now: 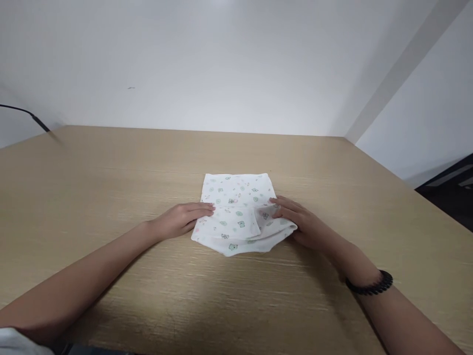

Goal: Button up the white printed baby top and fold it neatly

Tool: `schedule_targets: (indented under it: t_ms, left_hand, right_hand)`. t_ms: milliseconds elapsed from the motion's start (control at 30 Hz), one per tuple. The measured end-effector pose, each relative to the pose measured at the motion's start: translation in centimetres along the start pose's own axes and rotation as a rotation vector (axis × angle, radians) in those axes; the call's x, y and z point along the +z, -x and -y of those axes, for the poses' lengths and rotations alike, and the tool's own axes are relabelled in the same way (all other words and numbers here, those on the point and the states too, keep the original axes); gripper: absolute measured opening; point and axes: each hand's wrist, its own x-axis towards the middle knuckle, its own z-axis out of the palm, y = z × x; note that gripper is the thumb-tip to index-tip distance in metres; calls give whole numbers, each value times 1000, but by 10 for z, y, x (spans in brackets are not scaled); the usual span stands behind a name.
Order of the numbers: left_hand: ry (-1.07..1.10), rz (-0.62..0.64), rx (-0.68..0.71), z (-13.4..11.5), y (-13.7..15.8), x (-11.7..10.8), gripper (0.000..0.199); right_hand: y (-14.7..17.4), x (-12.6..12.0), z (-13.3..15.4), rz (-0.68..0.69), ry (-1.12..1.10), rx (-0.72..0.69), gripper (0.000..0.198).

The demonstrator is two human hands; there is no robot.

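Note:
A folded white cloth (236,190) with small green and pink animal prints lies on the table in front of me. Its far part is flat; the near layers are loose, with a raised fold on the right. My left hand (181,218) rests at the cloth's left edge, fingers stretched out and tips on the fabric. At the right edge, my right hand (301,222) has its fingers over the cloth and its thumb side low by the lifted fold, pinching the fabric. The right thumb is partly hidden.
The wooden table (129,167) reaches back to a white wall (221,69). A black cable (37,120) hangs at the far left. Beyond the table's right edge is a dark object (449,190) I cannot make out. A black coiled band (371,285) circles my right wrist.

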Motion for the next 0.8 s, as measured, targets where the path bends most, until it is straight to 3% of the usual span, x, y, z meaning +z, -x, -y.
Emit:
schedule_targets:
  t_ms: [267,567,800]
  left_hand:
    - [-73,29,18,-1,-4,-1,30]
    - [-128,9,94,0,-3,-5,28]
    - [19,3,138,-14,-5,-14,23]
  right_hand:
    - [0,0,0,74,69,21,52]
    - [-3,-10,9,77,-29,-5,48]
    - [-7,-26,26,202,-168,127,44]
